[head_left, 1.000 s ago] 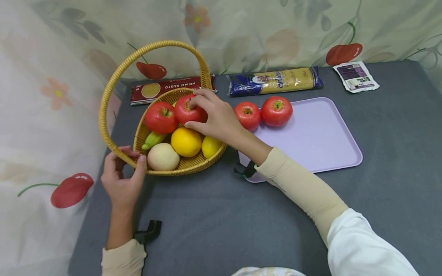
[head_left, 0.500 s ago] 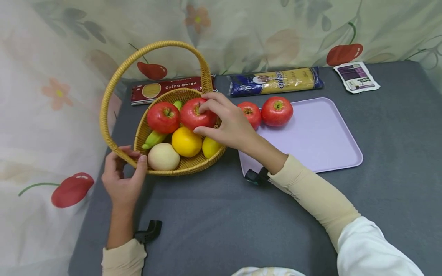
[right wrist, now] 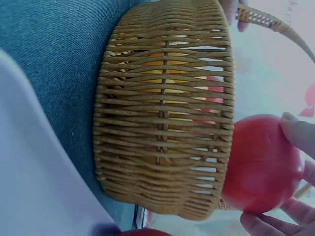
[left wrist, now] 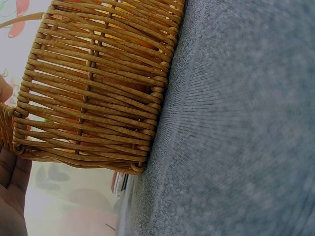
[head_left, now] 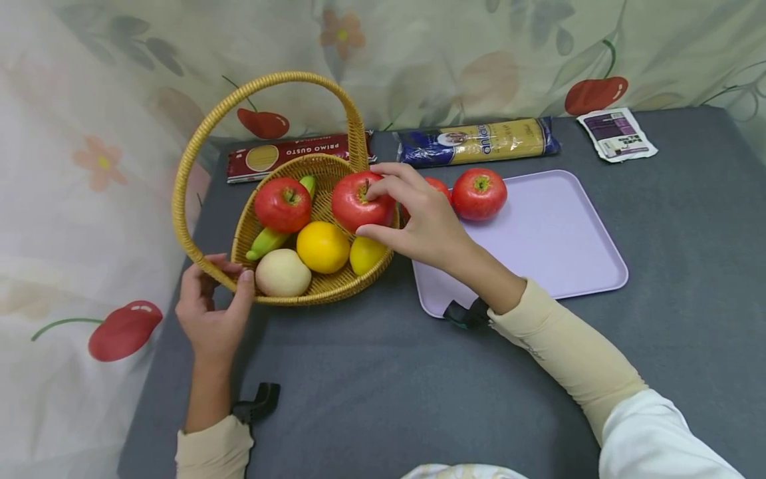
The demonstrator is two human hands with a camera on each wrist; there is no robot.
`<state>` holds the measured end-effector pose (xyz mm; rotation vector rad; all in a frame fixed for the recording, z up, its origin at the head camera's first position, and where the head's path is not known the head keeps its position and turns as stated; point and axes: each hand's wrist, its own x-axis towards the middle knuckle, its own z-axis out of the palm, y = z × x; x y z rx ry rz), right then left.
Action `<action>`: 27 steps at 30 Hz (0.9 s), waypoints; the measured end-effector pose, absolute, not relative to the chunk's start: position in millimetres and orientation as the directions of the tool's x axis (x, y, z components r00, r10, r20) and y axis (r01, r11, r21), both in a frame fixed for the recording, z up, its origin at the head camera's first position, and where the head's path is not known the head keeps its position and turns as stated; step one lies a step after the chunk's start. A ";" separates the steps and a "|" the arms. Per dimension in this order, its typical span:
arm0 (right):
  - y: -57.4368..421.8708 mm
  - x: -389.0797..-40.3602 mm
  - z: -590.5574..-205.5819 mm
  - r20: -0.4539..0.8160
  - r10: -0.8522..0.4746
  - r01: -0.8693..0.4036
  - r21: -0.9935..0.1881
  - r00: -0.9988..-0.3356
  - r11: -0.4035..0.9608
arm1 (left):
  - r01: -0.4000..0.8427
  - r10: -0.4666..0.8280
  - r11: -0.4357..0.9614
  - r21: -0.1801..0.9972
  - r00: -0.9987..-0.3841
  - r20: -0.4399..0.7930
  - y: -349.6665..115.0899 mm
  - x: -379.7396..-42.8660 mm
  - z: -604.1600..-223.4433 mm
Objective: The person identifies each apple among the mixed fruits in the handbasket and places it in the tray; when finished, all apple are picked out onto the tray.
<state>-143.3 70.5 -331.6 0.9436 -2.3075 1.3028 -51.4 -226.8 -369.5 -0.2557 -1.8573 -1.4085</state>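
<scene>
Gripping right hand [head_left: 427, 223]: fingers curled round a red apple [head_left: 353, 203], above the right side of the basket [head_left: 317, 299].
Red apple: shifted rightward from the basket's middle, so it seems to be leaving.
Left hand [head_left: 212, 313]: part-curled, holding the basket's left edge.
Tray [head_left: 532, 246]: right of the basket.

**Left grip [head_left: 211, 322] and right grip [head_left: 427, 219] both pinching**

The left forearm [head_left: 208, 396] runs almost straight from near to far, thumb [head_left: 242, 296] and fingers [head_left: 190, 283] bent. The right arm [head_left: 562, 356] slants from near right toward far left, fingers curled opposite the thumb.
</scene>
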 end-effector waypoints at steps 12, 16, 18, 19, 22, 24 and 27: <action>93.1 -138.0 -325.7 0.576 -0.332 -0.664 -0.658 -0.747 0.354 | 0.570 -0.294 0.367 0.735 -0.678 0.673 -227.4 -52.0 -371.2; 98.9 -137.7 -327.2 0.572 -0.316 -0.654 -0.663 -0.757 0.364 | 0.571 -0.296 0.363 0.736 -0.678 0.673 -227.5 -52.0 -371.2; 101.5 -136.9 -327.1 0.571 -0.309 -0.650 -0.664 -0.760 0.370 | 0.572 -0.297 0.360 0.737 -0.679 0.672 -227.3 -51.8 -370.9; 102.7 -136.4 -327.1 0.569 -0.308 -0.647 -0.665 -0.763 0.373 | 0.572 -0.297 0.360 0.737 -0.678 0.672 -227.1 -51.8 -370.6; 106.4 -135.1 -326.7 0.559 -0.305 -0.637 -0.668 -0.771 0.384 | 0.572 -0.297 0.361 0.737 -0.678 0.672 -226.8 -51.5 -370.4; 109.2 -134.3 -326.2 0.549 -0.304 -0.627 -0.672 -0.779 0.394 | 0.570 -0.297 0.363 0.737 -0.679 0.672 -226.6 -51.5 -370.2; 114.6 -133.9 -325.7 0.539 -0.294 -0.614 -0.675 -0.789 0.410 | 0.568 -0.292 0.368 0.736 -0.681 0.672 -226.5 -51.2 -369.8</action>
